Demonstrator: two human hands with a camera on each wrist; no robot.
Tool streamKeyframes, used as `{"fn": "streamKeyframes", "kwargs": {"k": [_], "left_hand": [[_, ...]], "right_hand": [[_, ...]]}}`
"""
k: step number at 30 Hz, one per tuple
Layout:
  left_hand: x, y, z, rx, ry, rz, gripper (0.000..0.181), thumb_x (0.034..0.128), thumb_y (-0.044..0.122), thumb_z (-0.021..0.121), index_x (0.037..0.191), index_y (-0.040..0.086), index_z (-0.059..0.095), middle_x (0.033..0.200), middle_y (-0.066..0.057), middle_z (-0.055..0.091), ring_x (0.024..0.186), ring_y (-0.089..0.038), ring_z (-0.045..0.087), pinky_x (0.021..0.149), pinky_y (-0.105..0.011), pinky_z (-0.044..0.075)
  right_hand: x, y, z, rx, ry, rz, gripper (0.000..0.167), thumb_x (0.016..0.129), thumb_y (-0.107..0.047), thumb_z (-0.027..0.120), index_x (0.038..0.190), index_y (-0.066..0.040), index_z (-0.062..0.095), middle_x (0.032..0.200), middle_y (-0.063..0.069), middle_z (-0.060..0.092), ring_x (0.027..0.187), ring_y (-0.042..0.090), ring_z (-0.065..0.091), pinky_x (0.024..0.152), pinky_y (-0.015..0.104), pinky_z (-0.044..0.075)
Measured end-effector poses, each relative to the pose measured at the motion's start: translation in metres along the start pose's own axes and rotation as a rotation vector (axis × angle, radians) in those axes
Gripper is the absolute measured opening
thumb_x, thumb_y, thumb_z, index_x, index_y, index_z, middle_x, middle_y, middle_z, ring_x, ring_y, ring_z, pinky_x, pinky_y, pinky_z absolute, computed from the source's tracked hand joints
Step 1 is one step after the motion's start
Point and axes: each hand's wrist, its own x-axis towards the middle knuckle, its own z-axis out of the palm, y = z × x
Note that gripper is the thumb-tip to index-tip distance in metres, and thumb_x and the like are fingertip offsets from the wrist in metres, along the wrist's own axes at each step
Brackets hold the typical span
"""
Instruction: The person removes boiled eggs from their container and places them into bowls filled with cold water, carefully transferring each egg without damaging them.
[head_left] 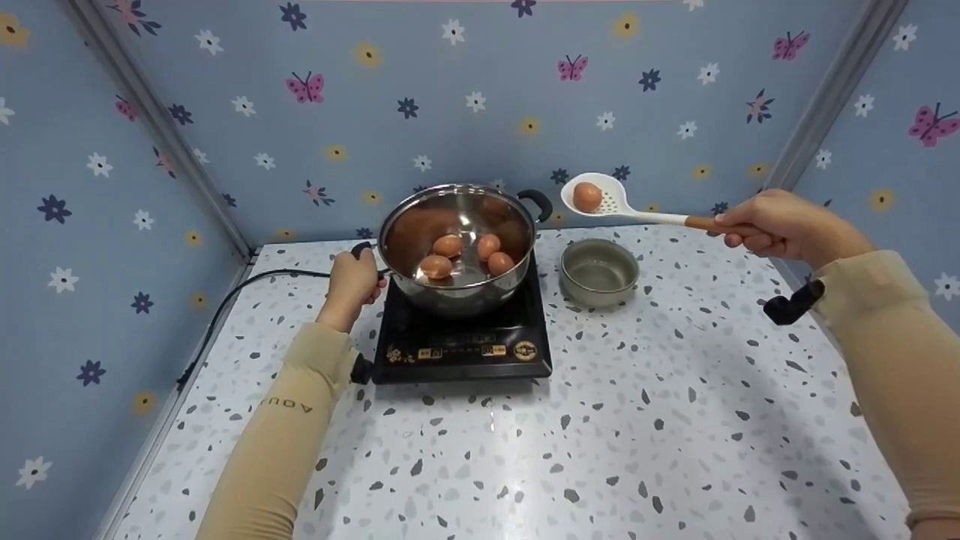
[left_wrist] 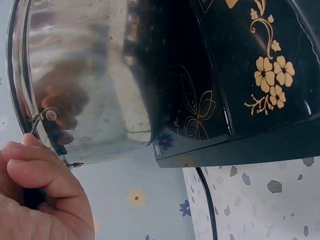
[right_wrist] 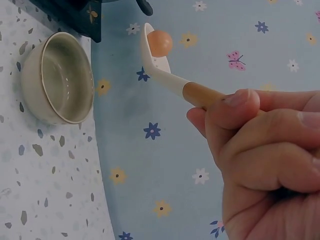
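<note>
My left hand (head_left: 352, 281) grips the black side handle (head_left: 362, 248) of a steel pot (head_left: 457, 294); the left wrist view shows the fingers (left_wrist: 45, 175) curled at the pot's side. Inside the pot lie several brown eggs (head_left: 448, 245). My right hand (head_left: 787, 225) holds the wooden handle (right_wrist: 200, 95) of a white slotted spoon (head_left: 622, 204), fingers curled round it. One brown egg (head_left: 587, 196) rests in the spoon's bowl, raised above and behind a grey-green bowl (head_left: 600, 289). That bowl holds no egg.
The pot stands on a black induction cooker (head_left: 463, 360), whose black cable (head_left: 225, 304) runs off to the left. Flowered blue panels (head_left: 480, 97) enclose the speckled table (head_left: 600, 450) at the back and both sides.
</note>
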Motion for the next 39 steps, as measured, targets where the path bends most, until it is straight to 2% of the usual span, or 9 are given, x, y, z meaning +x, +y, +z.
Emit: {"fn": "streamKeyframes", "kwargs": {"k": [2,7,13,17,21,26,33,39], "left_hand": [[0.001,0.0,0.001,0.003,0.001,-0.003,0.039,0.1172,0.026,0.029,0.128,-0.007,0.044,0.061,0.006,0.055,0.044,-0.005,0.045,0.046,-0.019,0.04],[0.001,0.0,0.001,0.001,0.003,-0.009,0.034,0.1171,0.026,0.029,0.12,-0.003,0.045,0.06,0.006,0.056,0.044,-0.005,0.045,0.046,-0.02,0.04],[0.002,0.001,0.0,-0.002,-0.002,-0.004,0.035,0.1178,0.027,0.029,0.123,-0.003,0.045,0.062,0.005,0.056,0.045,-0.006,0.045,0.047,-0.022,0.04],[0.002,0.001,0.001,-0.007,0.011,0.002,0.03,0.1167,0.026,0.03,0.107,0.004,0.047,0.06,0.005,0.056,0.044,-0.005,0.044,0.046,-0.021,0.04],[0.002,0.0,0.002,-0.022,0.022,0.003,0.028,0.1159,0.025,0.031,0.097,0.009,0.045,0.058,0.006,0.055,0.043,-0.004,0.044,0.044,-0.019,0.039],[0.002,0.0,0.003,-0.021,0.03,0.003,0.028,0.1164,0.025,0.031,0.099,0.009,0.045,0.058,0.006,0.055,0.044,-0.004,0.044,0.045,-0.019,0.039],[0.003,-0.001,0.002,-0.016,0.028,0.002,0.027,0.117,0.027,0.031,0.105,0.007,0.045,0.061,0.003,0.057,0.043,-0.005,0.044,0.045,-0.02,0.04],[0.002,-0.002,0.003,-0.009,0.033,0.008,0.027,0.1169,0.026,0.031,0.103,0.008,0.044,0.06,0.004,0.056,0.043,-0.006,0.043,0.044,-0.02,0.038]], "right_hand": [[0.0,0.004,-0.001,-0.023,0.003,-0.009,0.027,0.116,-0.027,0.054,0.106,-0.017,0.078,0.074,-0.005,0.064,0.048,0.004,0.035,0.048,0.02,0.031],[0.002,0.012,-0.003,-0.035,-0.002,-0.013,0.028,0.116,-0.027,0.052,0.107,-0.018,0.076,0.073,-0.006,0.064,0.047,0.003,0.036,0.048,0.02,0.031],[0.004,0.023,-0.005,-0.031,-0.008,0.001,0.027,0.117,-0.028,0.049,0.113,-0.017,0.074,0.074,-0.007,0.063,0.049,0.003,0.035,0.049,0.02,0.033],[0.006,0.033,-0.006,-0.03,-0.012,0.008,0.025,0.117,-0.029,0.05,0.118,-0.016,0.072,0.074,-0.007,0.062,0.049,0.004,0.034,0.049,0.021,0.031],[0.008,0.043,-0.006,-0.024,-0.018,0.02,0.026,0.117,-0.028,0.051,0.112,-0.017,0.074,0.073,-0.007,0.062,0.048,0.003,0.034,0.048,0.021,0.031],[0.011,0.055,-0.006,-0.019,-0.018,0.035,0.028,0.116,-0.026,0.052,0.106,-0.019,0.078,0.073,-0.006,0.066,0.048,0.003,0.036,0.047,0.02,0.033],[0.014,0.072,-0.005,-0.021,-0.071,0.044,0.029,0.117,-0.025,0.048,0.111,-0.017,0.075,0.073,-0.006,0.063,0.048,0.003,0.036,0.048,0.02,0.033],[0.016,0.082,-0.005,-0.023,-0.064,0.047,0.027,0.116,-0.024,0.052,0.111,-0.014,0.076,0.071,-0.007,0.063,0.049,0.004,0.035,0.049,0.02,0.034]]}}
